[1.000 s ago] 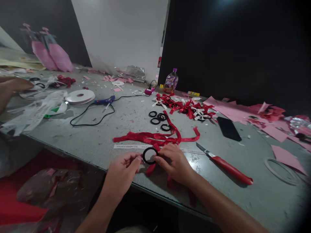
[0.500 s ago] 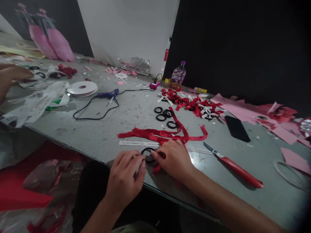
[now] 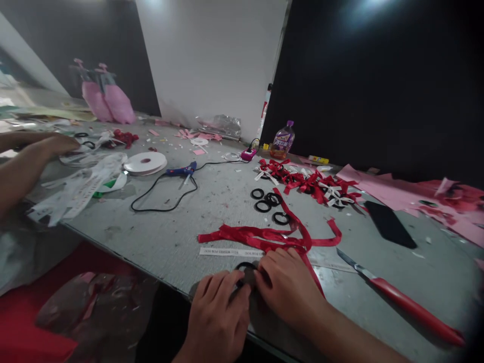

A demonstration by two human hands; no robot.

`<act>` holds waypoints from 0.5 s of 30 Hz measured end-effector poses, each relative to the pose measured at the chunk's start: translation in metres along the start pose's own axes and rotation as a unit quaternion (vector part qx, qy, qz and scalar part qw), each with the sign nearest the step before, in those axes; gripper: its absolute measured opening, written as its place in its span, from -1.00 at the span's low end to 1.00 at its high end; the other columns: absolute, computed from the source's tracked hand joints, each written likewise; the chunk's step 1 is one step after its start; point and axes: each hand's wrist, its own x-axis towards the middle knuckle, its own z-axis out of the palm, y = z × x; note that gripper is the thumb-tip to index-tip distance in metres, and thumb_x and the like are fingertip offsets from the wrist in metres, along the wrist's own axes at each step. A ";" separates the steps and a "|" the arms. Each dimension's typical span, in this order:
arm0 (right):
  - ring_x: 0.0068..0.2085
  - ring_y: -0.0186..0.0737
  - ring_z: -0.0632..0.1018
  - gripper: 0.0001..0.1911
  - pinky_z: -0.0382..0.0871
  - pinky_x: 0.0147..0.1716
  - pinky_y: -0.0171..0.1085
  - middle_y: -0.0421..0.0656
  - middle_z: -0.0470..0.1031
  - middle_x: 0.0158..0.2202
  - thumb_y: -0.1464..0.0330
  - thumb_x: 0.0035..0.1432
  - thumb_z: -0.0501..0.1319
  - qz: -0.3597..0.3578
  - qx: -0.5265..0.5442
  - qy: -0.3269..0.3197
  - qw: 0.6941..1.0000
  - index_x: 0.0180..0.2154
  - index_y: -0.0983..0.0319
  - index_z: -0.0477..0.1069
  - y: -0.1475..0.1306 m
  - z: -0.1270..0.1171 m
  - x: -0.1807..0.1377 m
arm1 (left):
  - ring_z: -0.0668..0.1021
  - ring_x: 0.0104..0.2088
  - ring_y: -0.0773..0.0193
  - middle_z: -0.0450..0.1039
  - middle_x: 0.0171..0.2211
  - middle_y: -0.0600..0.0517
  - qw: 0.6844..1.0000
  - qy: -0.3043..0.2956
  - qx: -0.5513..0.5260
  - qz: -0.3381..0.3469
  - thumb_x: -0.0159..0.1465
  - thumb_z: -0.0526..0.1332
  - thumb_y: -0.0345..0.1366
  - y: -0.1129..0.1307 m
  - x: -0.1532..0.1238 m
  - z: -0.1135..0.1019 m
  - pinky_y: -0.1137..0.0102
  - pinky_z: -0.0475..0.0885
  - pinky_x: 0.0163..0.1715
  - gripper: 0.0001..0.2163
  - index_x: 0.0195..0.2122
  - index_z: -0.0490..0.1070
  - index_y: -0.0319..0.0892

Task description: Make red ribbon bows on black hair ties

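Near the table's front edge, my left hand [image 3: 221, 312] and my right hand [image 3: 289, 290] close on opposite sides of a black hair tie [image 3: 246, 265]. Fingers cover much of the ring. Just beyond my hands lie red ribbon strips [image 3: 245, 234], some running behind my right hand. A white printed ribbon [image 3: 223, 252] lies flat between the red strips and my hands. Several loose black hair ties [image 3: 262, 205] sit past the red strips. Farther back is a pile of red and white bows [image 3: 310, 182] on black ties.
A red-handled knife [image 3: 416, 307] and a black phone [image 3: 390, 224] lie at right. A glue gun [image 3: 183, 170] with a looped cord, a ribbon spool [image 3: 145, 163] and a bottle [image 3: 283, 141] stand further back. Another person's hand [image 3: 56, 145] is at far left.
The camera has tilted up and turned slightly left, so the scene sits lower and further right. My hands stay at the hair tie, and the left fingers now cover more of it.
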 end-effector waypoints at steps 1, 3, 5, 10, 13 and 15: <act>-0.28 -0.08 0.50 -0.83 0.16 -0.22 -0.11 -0.14 0.54 -0.39 0.40 0.21 0.20 0.001 -0.004 0.000 1.000 -0.45 0.21 0.43 -0.002 0.000 0.001 | 0.55 -0.14 0.14 0.57 -0.11 -0.06 1.000 0.000 0.005 0.006 0.25 0.16 -0.44 0.001 -0.001 -0.001 0.23 0.34 -0.11 -0.73 -0.05 0.51 -0.14; -0.32 -0.08 0.52 -0.81 0.17 -0.24 -0.11 -0.14 0.53 -0.42 0.43 0.20 0.18 -0.010 -0.008 0.011 1.000 -0.48 0.21 0.41 -0.003 -0.003 0.006 | 0.56 -0.13 0.13 0.56 -0.11 -0.09 1.000 0.005 -0.001 0.013 0.22 0.16 -0.43 0.002 -0.005 -0.004 0.25 0.38 -0.12 -0.68 0.01 0.45 -0.16; -0.37 -0.10 0.53 -0.79 0.17 -0.28 -0.13 -0.15 0.53 -0.46 0.42 0.21 0.16 -0.026 -0.010 0.048 0.998 -0.49 0.20 0.40 0.000 -0.015 0.014 | 0.55 -0.09 0.11 0.53 -0.09 -0.12 0.999 0.025 -0.034 -0.028 0.24 0.15 -0.41 -0.004 -0.004 -0.012 0.27 0.42 -0.12 -0.67 0.04 0.39 -0.14; -0.56 -0.22 0.47 -0.80 0.11 -0.53 -0.24 -0.21 0.49 -0.59 0.32 0.21 0.17 0.008 0.043 0.147 0.988 -0.46 0.17 0.41 0.021 -0.074 0.039 | 0.51 -0.05 0.04 0.47 -0.05 -0.16 0.977 0.056 0.010 -0.204 0.31 0.09 -0.36 -0.082 0.062 -0.048 0.20 0.45 -0.10 -0.74 0.02 0.34 -0.15; -0.64 -0.30 0.42 -0.76 0.15 -0.58 -0.28 -0.25 0.47 -0.63 0.25 0.21 0.21 0.029 0.108 0.212 0.971 -0.50 0.16 0.39 0.037 -0.107 0.044 | 0.35 0.16 -0.17 0.37 0.10 -0.28 0.952 -0.006 0.190 -0.241 0.24 0.06 -0.47 -0.161 0.135 -0.062 -0.03 0.26 0.11 -0.62 0.10 0.33 -0.25; -0.61 -0.29 0.46 -0.79 0.23 -0.57 -0.28 -0.24 0.51 -0.58 0.22 0.20 0.23 0.032 0.133 0.252 0.958 -0.45 0.14 0.42 0.048 -0.121 0.041 | 0.31 0.17 -0.30 0.34 0.12 -0.35 0.935 -0.090 0.217 -0.267 0.20 0.10 -0.50 -0.207 0.177 -0.061 -0.15 0.23 0.05 -0.59 0.11 0.33 -0.29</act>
